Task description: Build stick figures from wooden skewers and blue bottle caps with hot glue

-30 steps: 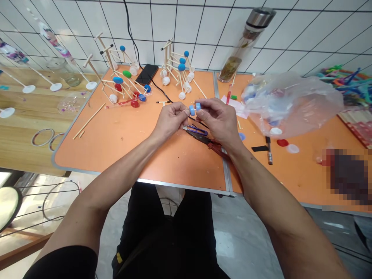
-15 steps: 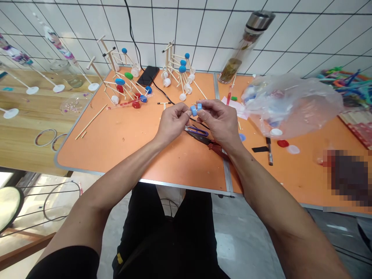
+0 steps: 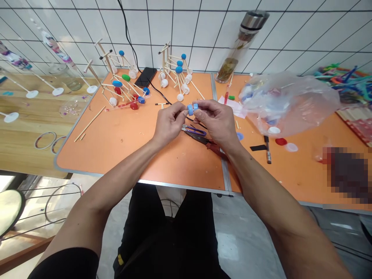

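Orange bench (image 3: 122, 143), two tops butted together, seam running under the right forearm. Wooden side table to the left with wire rings and white-footed sticks.

Clear plastic bag (image 3: 287, 102) of bottle caps, slumped on the right top. Tall glass bottle (image 3: 240, 48) with steel lid against the tiled wall. Two stick-and-cap frames (image 3: 174, 75) at the back edge; black phone (image 3: 146, 76) on a cable between them.

Left hand (image 3: 168, 124) and right hand (image 3: 215, 122) are raised just above the bench middle, knuckles close. Each grip is a closed thumb-and-fingertip pinch: left on the left blue cap (image 3: 190, 109), right on the right blue cap (image 3: 196, 106). The caps are touching side by side, held between the two hands, clear of the bench. Whether a stick joins them cannot be told.

Scissors (image 3: 194, 130) with purple handles and red-handled pliers (image 3: 213, 147) lie directly beneath the hands; a black marker (image 3: 267, 149) and loose caps lie near the bag.

Risk, as judged: pinches are shallow, on cap rims only. A squeeze off-axis could pop a cap free, and it would drop among the tools or roll off the near edge.

Against half a second earlier: hands and caps sit slightly left and a touch lower in view; pinch unchanged, caps remain pressed together. The bench layout matches.
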### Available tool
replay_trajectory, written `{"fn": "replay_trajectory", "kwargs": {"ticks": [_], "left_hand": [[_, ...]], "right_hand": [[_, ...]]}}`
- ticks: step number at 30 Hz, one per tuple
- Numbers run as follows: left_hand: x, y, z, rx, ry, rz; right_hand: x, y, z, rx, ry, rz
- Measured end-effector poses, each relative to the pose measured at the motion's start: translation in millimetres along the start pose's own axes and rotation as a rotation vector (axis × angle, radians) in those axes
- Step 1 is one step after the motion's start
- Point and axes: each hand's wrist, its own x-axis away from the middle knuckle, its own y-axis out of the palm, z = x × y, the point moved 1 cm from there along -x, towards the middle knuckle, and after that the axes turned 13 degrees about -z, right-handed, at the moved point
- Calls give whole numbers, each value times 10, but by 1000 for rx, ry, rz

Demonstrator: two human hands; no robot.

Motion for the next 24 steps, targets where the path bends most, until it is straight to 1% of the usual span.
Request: {"fn": "replay_trajectory", "kwargs": {"ticks": [1, 4, 6, 8, 11, 13, 14, 18, 21, 24], "left_hand": [[-8, -7, -8, 32, -25, -22], [-37, -20, -52, 256, -176, -149], [-43, -17, -68, 356, -233, -178], [-36, -3, -61, 339, -200, -154], [-12, 12, -16, 140, -58, -52], [-4, 8, 12, 32, 5, 6], [-6, 5, 20, 22, 12, 8], [-37, 4, 19, 180, -84, -94], [-49, 36, 6, 298, -166, -85], [-38, 85, -4, 404, -226, -65]], "right_hand": [[-4, -6, -4, 37, -30, 10], [-10, -32, -38, 156, -137, 20], [-8, -41, -62, 164, -150, 9], [-1, -35, -70, 100, -102, 0], [7, -14, -52, 6, -13, 0], [7, -9, -39, 22, -10, 8], [5, -12, -37, 56, -26, 15], [3, -29, -57, 214, -116, 51], [21, -14, -67, 288, -140, 89], [49, 31, -47, 330, -105, 118]]}}
